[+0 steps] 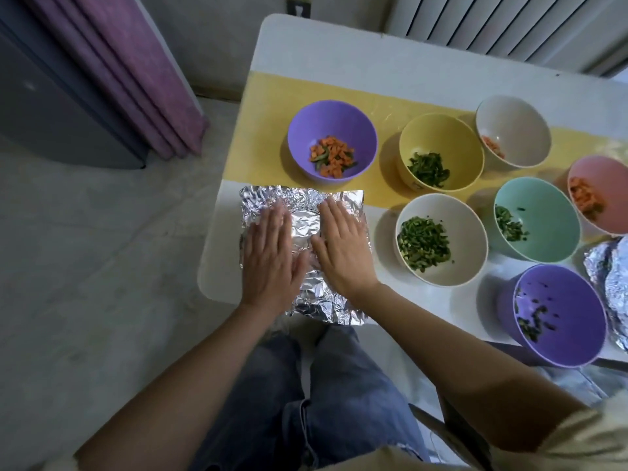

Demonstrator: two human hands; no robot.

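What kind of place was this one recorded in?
Probably a home, with food prep under way: bowls of chopped vegetables on a white table, a radiator behind it, and a purple curtain to the left.

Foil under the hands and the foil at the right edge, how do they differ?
The foil under the hands lies spread out as a sheet, while the right foil is bunched into a raised bundle. The left hand and right hand press flat on the sheet; nothing touches the bundle. The bundle is cut off by the frame; the sheet is not. Both are crinkled silver.
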